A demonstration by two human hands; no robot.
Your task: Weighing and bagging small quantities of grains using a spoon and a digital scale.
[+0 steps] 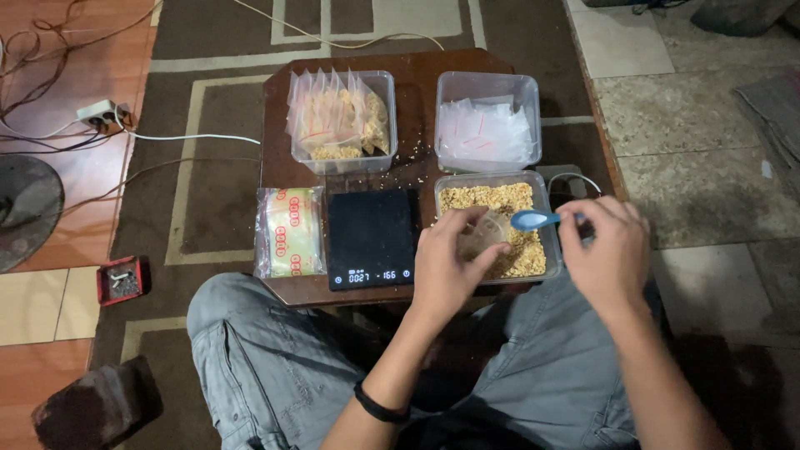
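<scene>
Fingers of the left hand curl around a small clear bag, held over the tub of crumbs at the low table's front right corner. Right hand pinches a blue spoon, its bowl just beside the bag's mouth.
</scene>
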